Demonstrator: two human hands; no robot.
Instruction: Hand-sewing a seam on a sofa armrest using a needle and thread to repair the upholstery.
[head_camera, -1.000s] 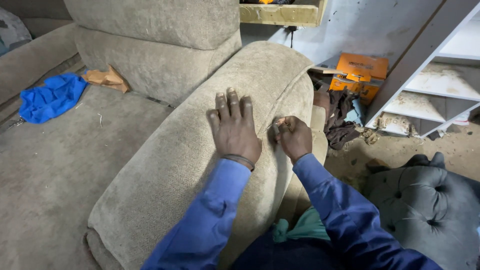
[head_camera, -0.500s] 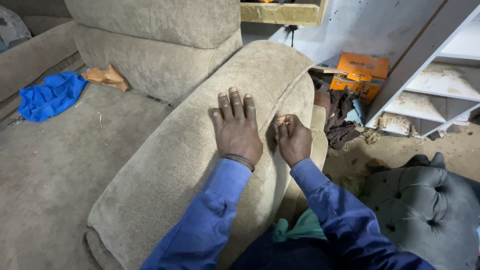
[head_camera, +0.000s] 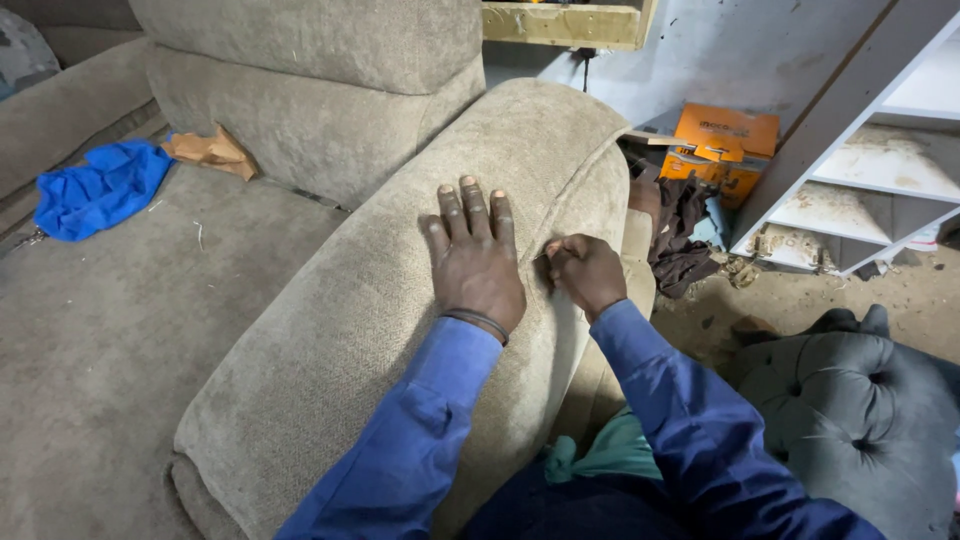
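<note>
Left hand (head_camera: 478, 262) spread flat on the beige sofa arm (head_camera: 400, 300), right hand (head_camera: 588, 272) pinched shut at its seam (head_camera: 565, 300), seemingly mid-stitch, progress unclear.

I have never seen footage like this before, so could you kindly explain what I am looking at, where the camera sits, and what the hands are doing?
There is no machine here: a person wears a camera on the head, so the single picture looks down along their own blue sleeves. The left hand lies flat, fingers spread, on the padded armrest of a beige sofa. The right hand is closed into a pinch at the armrest's seam; what it pinches is too small to make out. On the seat lie a blue cloth and a crumpled brown paper. To the right stand an orange box, white shelves and a grey tufted cushion on a dusty floor.
</note>
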